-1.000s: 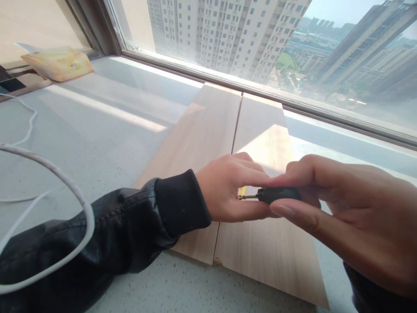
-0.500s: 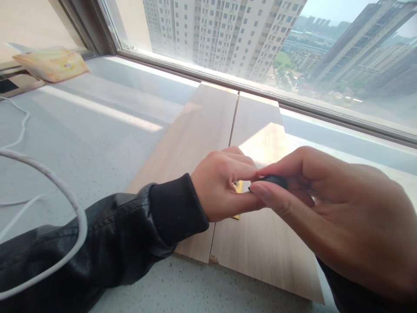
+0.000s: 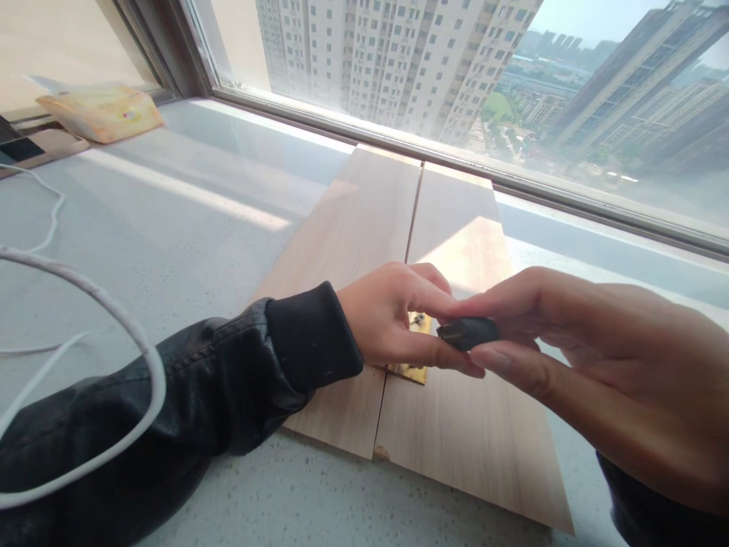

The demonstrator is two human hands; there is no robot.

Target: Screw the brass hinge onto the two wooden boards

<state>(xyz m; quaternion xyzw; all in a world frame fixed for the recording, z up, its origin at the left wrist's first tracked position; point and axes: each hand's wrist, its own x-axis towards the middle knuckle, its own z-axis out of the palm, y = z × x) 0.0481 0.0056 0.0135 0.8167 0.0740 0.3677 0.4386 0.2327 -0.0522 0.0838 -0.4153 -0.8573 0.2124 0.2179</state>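
My right hand [image 3: 592, 349] pinches a short black screwdriver handle [image 3: 470, 333] between thumb and fingers, its end toward me. Behind the handle, my left hand [image 3: 402, 311] curls its thumb and forefinger around the same spot. What those left fingertips grip is hidden. A brass hinge [image 3: 420, 323] with screws lies under the left hand, across the seam of two pale boards. The left board [image 3: 347, 220] and right board [image 3: 461, 425] lie side by side, a narrow gap between them.
A white cable [image 3: 134, 327] loops over my left sleeve. On the pale speckled sill [image 3: 187, 205], a yellowish packet [image 3: 105, 114] and a phone-like object [image 3: 48, 147] sit at the back left. The window frame [image 3: 319, 125] borders the boards' far end.
The right hand and black handle have shifted slightly right and down; more of the handle's side shows. More of the hinge is visible beneath the left hand. The view has shifted a little.
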